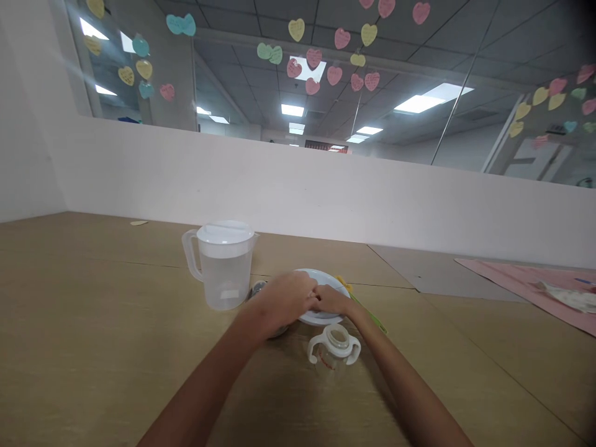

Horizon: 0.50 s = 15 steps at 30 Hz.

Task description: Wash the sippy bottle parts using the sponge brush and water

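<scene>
Both hands meet over the near left part of a white plate (pixel 326 279). My left hand (pixel 286 301) is blurred, its fingers curled toward the other hand. My right hand (pixel 329 299) touches it, with its fingers bent; anything between them is hidden. A clear bottle with white handles (pixel 336 347) stands open-topped in front of the plate, between my forearms. To the left is a lidded plastic pitcher (pixel 226 267) of clear liquid. A small dark round object (pixel 258 287) shows partly behind my left hand.
A yellow and green utensil (pixel 372 316) lies right of the plate, partly behind my right wrist. A pink cloth (pixel 521 285) lies at the far right. A pale paper piece (pixel 138 223) is near the wall. Heart notes cover the glass above.
</scene>
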Available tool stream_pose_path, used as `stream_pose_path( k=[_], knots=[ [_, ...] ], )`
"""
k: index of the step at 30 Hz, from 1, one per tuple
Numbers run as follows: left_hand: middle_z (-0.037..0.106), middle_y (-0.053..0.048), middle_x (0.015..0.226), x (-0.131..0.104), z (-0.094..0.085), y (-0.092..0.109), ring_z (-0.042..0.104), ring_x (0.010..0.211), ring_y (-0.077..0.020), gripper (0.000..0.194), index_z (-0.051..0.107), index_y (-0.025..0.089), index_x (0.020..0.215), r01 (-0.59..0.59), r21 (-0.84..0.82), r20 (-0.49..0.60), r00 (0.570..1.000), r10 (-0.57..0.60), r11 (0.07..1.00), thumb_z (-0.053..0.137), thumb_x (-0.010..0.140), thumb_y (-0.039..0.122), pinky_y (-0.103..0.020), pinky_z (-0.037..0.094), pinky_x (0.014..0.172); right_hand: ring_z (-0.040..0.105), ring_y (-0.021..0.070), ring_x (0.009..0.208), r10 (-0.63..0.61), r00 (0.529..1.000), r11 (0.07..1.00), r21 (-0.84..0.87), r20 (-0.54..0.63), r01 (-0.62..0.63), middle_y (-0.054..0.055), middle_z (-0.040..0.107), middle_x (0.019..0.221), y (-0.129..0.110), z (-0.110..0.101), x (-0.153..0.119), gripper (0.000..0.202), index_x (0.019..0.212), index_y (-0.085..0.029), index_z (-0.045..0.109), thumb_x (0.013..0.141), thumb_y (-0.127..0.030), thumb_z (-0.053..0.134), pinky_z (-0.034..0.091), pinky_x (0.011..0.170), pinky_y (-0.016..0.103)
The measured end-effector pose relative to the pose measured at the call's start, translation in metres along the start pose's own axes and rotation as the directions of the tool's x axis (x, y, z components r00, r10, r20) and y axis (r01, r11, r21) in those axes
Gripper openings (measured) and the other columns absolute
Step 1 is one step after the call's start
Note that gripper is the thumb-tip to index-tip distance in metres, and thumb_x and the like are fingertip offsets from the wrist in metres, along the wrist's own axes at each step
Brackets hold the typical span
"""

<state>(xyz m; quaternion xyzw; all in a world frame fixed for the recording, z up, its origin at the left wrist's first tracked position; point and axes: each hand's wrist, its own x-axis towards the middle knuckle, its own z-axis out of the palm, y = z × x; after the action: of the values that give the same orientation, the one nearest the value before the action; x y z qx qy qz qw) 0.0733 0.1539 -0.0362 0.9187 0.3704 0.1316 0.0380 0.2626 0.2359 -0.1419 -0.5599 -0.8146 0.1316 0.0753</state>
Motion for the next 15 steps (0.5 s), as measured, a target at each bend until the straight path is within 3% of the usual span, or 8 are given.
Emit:
stream_pose_path(
  k=[4,8,12,14,15],
  knots=[
    [0.068,-0.006,0.089,-0.003,-0.007,-0.03,0.061,0.08,-0.0198,0.018,0.065,0.019,0.089,0.177,0.012,0.022,0.984,-0.177,0.984,0.054,0.076,0.026,-0.025,0.042,0.064,0.062,0.0221,0.081,0.187,0.981,0.968,-0.161,-0.055,-0.193,0.014,0.069,0.083,0.007,0.0,0.001,0.018,0.077,-0.011,0.071,0.066,-0.01,0.058,0.042,0.067,0.026],
    [0.069,-0.006,0.076,0.0,-0.004,-0.04,0.061,0.068,-0.0185,0.012,0.066,0.018,0.073,0.264,0.055,0.132,0.954,-0.269,0.963,0.054,0.072,0.022,-0.024,0.039,0.054,0.062,0.0276,0.082,0.255,0.961,0.935,-0.224,-0.109,-0.273,0.021,0.067,0.087,0.004,0.01,0.004,0.022,0.081,-0.006,0.07,0.063,-0.005,0.058,0.043,0.066,0.03],
    [0.07,-0.006,0.075,0.01,0.01,-0.046,0.062,0.068,-0.02,0.01,0.067,0.019,0.07,0.292,0.131,0.172,0.934,-0.312,0.947,0.058,0.067,0.017,-0.024,0.041,0.054,0.061,0.0182,0.073,0.145,0.984,0.976,-0.147,-0.106,-0.16,0.008,0.068,0.078,-0.004,0.014,0.01,0.013,0.074,-0.012,0.069,0.07,-0.021,0.06,0.042,0.065,0.025],
    [0.07,-0.006,0.076,0.015,0.018,-0.054,0.063,0.069,-0.0208,0.013,0.068,0.02,0.073,0.31,0.148,0.177,0.926,-0.334,0.939,0.061,0.063,0.015,-0.025,0.042,0.056,0.058,0.014,0.067,0.07,0.972,0.997,0.053,-0.225,-0.06,0.003,0.064,0.069,-0.004,0.006,0.011,0.024,0.07,-0.014,0.067,0.078,-0.032,0.053,0.041,0.062,0.022],
    [0.071,-0.006,0.076,0.016,0.021,-0.058,0.063,0.069,-0.0212,0.015,0.069,0.02,0.074,0.323,0.153,0.18,0.92,-0.347,0.934,0.063,0.061,0.015,-0.025,0.043,0.057,0.056,0.0129,0.064,0.06,0.945,0.981,0.193,-0.323,0.003,0.002,0.062,0.065,-0.005,-0.001,0.009,0.031,0.07,-0.013,0.066,0.08,-0.037,0.049,0.041,0.06,0.022]
  ],
)
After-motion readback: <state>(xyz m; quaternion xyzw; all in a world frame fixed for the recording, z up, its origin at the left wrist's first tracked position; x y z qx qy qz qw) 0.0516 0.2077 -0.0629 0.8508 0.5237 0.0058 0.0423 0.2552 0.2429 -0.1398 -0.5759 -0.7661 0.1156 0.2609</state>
